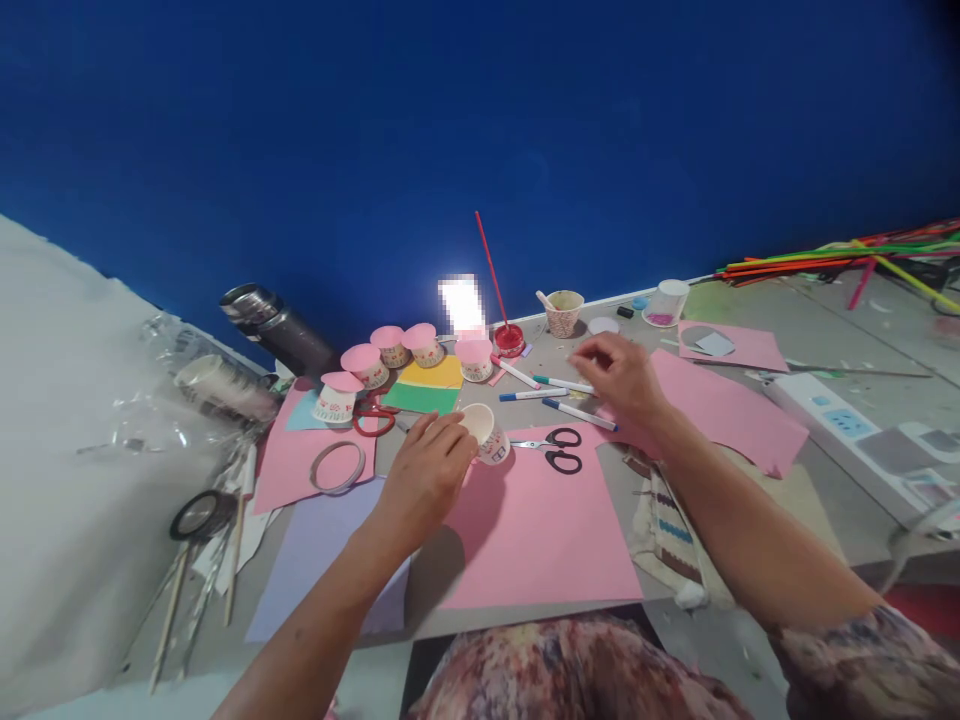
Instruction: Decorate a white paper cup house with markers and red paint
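Note:
My left hand [433, 465] grips a white printed paper cup [493, 446], which is tilted with its open mouth toward the upper left. Pink paper [536, 545] lies below that cup. Black-handled scissors [562, 450] rest right of it, blades pointing at the cup. My right hand [616, 375] hovers beyond the scissors with its fingers bent together in a pinch; whatever they hold, if anything, is hidden. Several markers lie just left of and below this hand, among them a blue marker [579, 414] and a green-capped marker [564, 385].
Several cups topped with pink discs, such as one cup [365, 366], stand at the back left. Nearby are red-handled scissors [375, 420], a tape roll [337, 468] and a dark thermos [281, 330]. A red pot [509, 341] holds a stick. A power strip [847, 430] lies right.

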{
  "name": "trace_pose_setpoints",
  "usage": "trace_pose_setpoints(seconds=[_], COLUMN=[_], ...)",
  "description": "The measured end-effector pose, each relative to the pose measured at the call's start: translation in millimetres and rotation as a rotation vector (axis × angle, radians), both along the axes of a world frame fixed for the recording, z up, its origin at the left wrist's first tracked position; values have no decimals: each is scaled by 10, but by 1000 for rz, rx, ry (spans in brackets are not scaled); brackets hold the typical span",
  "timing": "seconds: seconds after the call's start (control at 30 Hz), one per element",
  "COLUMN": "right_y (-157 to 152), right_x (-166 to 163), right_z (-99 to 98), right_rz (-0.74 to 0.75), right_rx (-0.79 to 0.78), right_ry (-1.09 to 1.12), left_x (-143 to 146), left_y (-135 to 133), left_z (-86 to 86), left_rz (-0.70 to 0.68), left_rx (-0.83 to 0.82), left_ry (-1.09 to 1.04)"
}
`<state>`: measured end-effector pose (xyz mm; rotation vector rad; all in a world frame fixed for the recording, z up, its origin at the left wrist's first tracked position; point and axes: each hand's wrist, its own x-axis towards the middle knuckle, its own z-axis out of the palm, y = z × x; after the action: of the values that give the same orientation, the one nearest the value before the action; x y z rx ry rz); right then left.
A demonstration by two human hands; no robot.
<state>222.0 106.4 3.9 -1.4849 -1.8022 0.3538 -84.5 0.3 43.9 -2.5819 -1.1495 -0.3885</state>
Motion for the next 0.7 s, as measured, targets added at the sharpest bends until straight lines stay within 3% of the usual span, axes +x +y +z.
trace_pose_setpoints(seconds=[0.1, 0.17, 0.43, 0.7], right_y=[-318, -466, -518, -525], right_x=[-369, -509, -446, -420], right_z=[65, 68, 50, 102], right_rz=[495, 635, 673, 702], right_rx=[253, 379, 358, 310], right_ry=[118, 101, -190, -275], left_x=[82, 134, 335, 436], left_y=[9, 24, 116, 204], left_z=[30, 65, 293, 390], left_rz=[-8, -38, -189, -199], left_rx=[-14, -14, -113, -215], left_ry=[58, 86, 49, -23])
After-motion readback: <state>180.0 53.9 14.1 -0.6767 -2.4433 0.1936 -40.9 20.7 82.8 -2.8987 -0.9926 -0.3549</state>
